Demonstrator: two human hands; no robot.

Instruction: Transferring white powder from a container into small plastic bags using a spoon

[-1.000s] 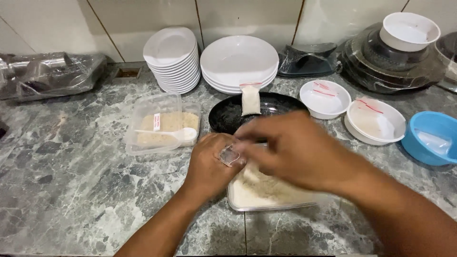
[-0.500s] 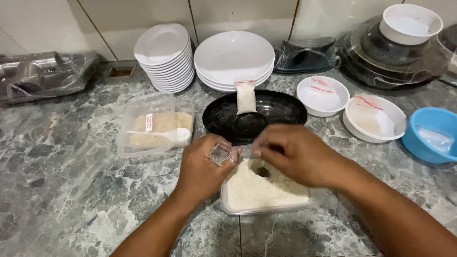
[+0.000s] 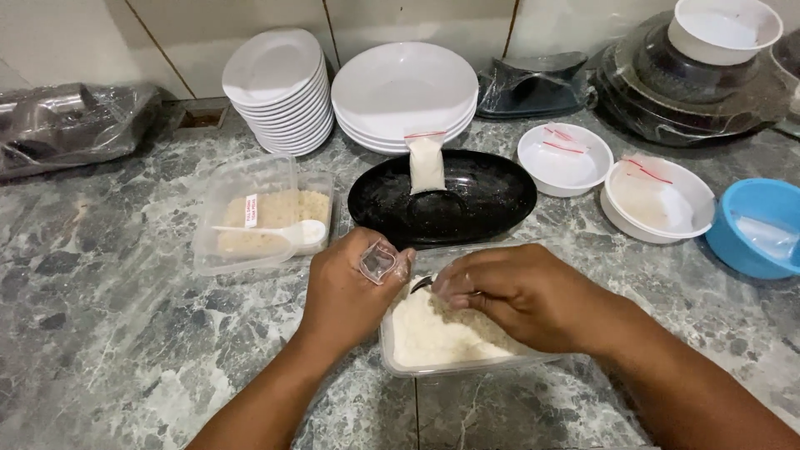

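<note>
My left hand [image 3: 346, 287] holds a small clear plastic bag [image 3: 379, 261] open at the left rim of a clear tub [image 3: 400, 358] filled with white grains. My right hand [image 3: 521, 292] is over the tub, fingers closed on a spoon [image 3: 422, 283] whose dark handle tip shows between the two hands. Just beyond the tub lies a black oval dish [image 3: 492, 200] with one filled small bag [image 3: 426, 163] leaning on its far rim.
A second clear tub [image 3: 258, 218] with grains and a white spoon sits to the left. Stacks of white plates [image 3: 279, 87] and bowls [image 3: 404, 92] stand at the back. Two white bowls [image 3: 565, 158] holding small bags and a blue bowl [image 3: 758, 225] are on the right.
Both hands have come lower and nearer the tub of grains. My right hand has moved from over the bag down into the tub with the spoon.
</note>
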